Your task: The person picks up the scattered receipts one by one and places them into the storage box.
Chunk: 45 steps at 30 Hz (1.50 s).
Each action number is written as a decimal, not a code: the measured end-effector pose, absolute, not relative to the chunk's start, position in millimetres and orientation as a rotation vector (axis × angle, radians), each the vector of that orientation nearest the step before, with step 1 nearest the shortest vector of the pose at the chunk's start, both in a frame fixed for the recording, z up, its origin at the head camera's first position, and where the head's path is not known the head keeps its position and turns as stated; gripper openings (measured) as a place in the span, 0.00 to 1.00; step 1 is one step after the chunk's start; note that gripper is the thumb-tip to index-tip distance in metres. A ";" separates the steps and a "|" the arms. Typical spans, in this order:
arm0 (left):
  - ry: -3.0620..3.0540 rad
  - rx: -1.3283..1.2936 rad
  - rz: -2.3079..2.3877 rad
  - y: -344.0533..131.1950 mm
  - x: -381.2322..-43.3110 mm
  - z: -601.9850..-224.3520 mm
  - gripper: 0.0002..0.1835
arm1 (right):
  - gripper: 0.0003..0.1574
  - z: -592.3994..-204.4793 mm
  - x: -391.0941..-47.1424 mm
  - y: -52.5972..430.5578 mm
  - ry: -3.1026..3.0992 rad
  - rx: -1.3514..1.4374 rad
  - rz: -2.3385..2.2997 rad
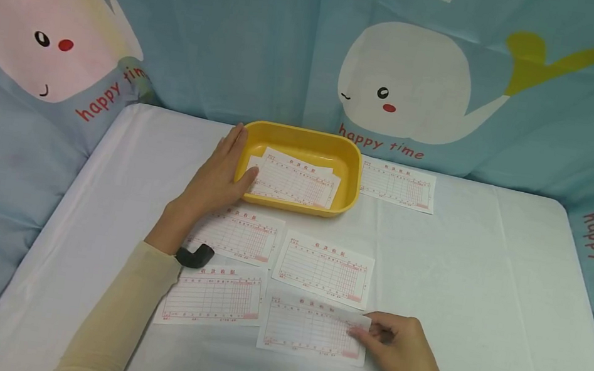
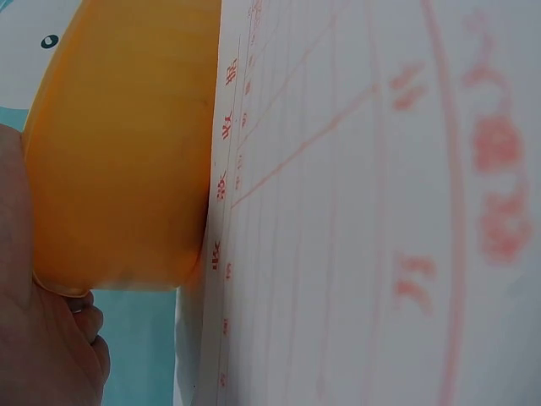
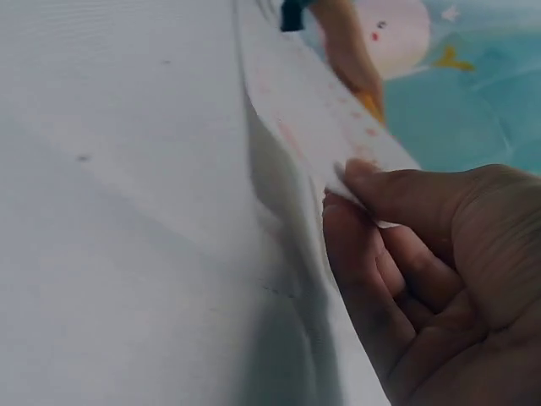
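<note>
My left hand (image 1: 216, 177) holds the left end of a yellow plastic tray (image 1: 294, 208), thumb over its rim and fingers along the outside. Two or more white receipt slips (image 1: 294, 182) with red print lie overlapped inside. My right hand (image 1: 403, 351) pinches the right edge of another receipt slip (image 1: 305, 332) between thumb and fingers. In the right wrist view that slip (image 3: 317, 127) is raised at the pinched corner. The tray's wall (image 2: 127, 152) fills much of the left wrist view's left side.
Three more slips lie in front of the tray: one left (image 1: 238, 235), one right (image 1: 324, 268) and one nearest left (image 1: 213, 297). Another slip (image 1: 398, 186) lies right of the tray, which stands near the back curtain (image 1: 226, 42). A white cloth (image 1: 488, 288) covers the table.
</note>
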<state>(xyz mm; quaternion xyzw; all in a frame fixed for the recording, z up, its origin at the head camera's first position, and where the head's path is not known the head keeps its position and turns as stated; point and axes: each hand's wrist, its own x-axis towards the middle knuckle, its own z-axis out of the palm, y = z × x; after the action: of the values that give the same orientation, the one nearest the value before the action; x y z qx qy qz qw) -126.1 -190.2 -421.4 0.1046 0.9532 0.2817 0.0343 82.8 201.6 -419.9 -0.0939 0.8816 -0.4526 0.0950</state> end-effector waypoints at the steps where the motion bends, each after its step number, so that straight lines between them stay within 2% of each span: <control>1: 2.930 0.321 0.866 -190.1 -126.1 -421.2 0.47 | 0.08 -417.9 81.5 203.1 2.569 -0.223 -1.352; 5: 2.925 0.316 0.866 -190.0 -126.0 -420.9 0.47 | 0.12 -413.2 74.3 209.9 2.444 -0.072 -1.394; 9: 2.924 0.313 0.868 -189.7 -125.9 -420.2 0.47 | 0.11 -412.9 65.7 216.2 2.395 -0.009 -1.462; 13: 2.918 0.324 0.877 -189.2 -125.7 -420.1 0.47 | 0.09 -412.9 56.2 221.9 2.338 0.035 -1.554; 26: 2.925 0.347 0.870 -188.0 -125.0 -418.7 0.47 | 0.16 -393.8 23.5 217.7 2.365 0.077 -1.632; 37: 2.932 0.353 0.865 -189.4 -125.2 -417.8 0.47 | 0.10 -378.5 -20.5 214.7 2.362 0.099 -1.839; 45: 2.933 0.356 0.865 -190.8 -125.2 -418.7 0.47 | 0.21 -367.1 -55.1 199.0 2.420 0.072 -1.811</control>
<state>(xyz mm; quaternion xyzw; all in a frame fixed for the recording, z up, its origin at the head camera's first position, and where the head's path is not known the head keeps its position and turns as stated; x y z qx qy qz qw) -125.2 -190.8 -418.7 0.1155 0.9523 0.2807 0.0314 -55.1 199.0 -367.1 0.0238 0.7991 -0.5979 0.0589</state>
